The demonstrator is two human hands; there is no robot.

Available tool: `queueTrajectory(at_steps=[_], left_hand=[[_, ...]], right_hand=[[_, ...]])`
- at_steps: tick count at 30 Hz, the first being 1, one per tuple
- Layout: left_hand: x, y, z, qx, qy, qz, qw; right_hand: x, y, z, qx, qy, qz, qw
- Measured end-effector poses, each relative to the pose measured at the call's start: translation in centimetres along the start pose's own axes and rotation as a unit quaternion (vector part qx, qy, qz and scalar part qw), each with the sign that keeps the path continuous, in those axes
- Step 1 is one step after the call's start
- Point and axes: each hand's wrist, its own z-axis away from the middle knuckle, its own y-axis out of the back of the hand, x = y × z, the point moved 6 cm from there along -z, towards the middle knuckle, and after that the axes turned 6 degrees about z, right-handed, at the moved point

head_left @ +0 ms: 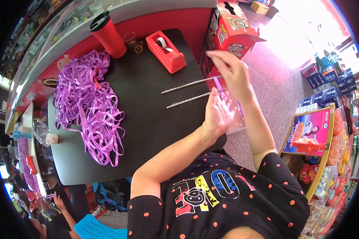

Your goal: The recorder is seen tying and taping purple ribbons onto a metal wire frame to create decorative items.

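Note:
Two thin metal rods [185,86] with twisted shafts, like long drill bits, point leftward over the black table. A short purple ribbon [219,85] runs across their right ends. My left hand [219,114] is palm up below it, fingers apart and slightly curled, the tips close to the ribbon; whether they touch it I cannot tell. Above and right of the rods is my right hand [233,73], slightly blurred, fingers stretched out to the left with nothing visible in them. A large tangled heap of purple ribbon [85,103] covers the left part of the table.
On the black table [147,131] are a red tape dispenser [166,51], a red tumbler [109,38] and rubber bands [138,47]. A red carton [231,30] stands beyond the table's right corner. A clear plastic bin [240,122] is partly behind my hands. Stocked shelves line the right.

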Motion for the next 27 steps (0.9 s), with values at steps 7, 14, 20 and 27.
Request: queueTrajectory(at_steps=[7, 14, 20, 27], left_hand=[[-0.5, -1.0, 0.5, -0.049, 0.011, -0.023, 0.998], [-0.6, -0.1, -0.1, -0.013, 0.006, -0.024, 1.0], [-0.5, -0.3, -0.3, -0.011, -0.004, -0.031, 0.999], [-0.7, 0.1, -0.5, -0.011, 0.005, -0.021, 1.0]], right_hand=[[4.2, -10.7, -8.7, -0.263, -0.173, -0.118, 0.942], [6.6, -13.1, -8.6, -0.352, -0.367, -0.175, 0.843], [6.1, -13.1, -8.2, -0.361, -0.365, -0.222, 0.829], [4.8, -10.2, -7.8, -0.314, -0.328, -0.289, 0.843]])
